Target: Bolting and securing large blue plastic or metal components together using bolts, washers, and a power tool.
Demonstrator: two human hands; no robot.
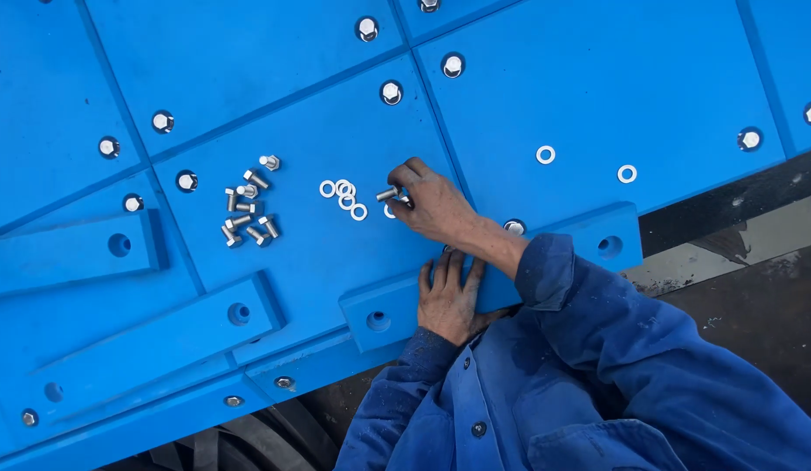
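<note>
My right hand [433,205] reaches across a blue panel surface [292,96] and pinches a silver bolt [387,194] by its end. A washer [390,211] lies just under the fingers. Left of the bolt sits a small cluster of washers [344,196]. Further left lies a loose pile of several bolts [248,205]. My left hand [449,295] rests flat, fingers spread, on a blue bar [379,310] with a hole in it. Both arms wear blue sleeves.
Two single washers [545,154] [627,174] lie on the panel to the right. Bolt heads [391,92] sit in recessed holes across the panels. Two more blue bars [161,336] [74,253] with holes lie at left. Dark ground [737,262] shows beyond the panel's edge at right.
</note>
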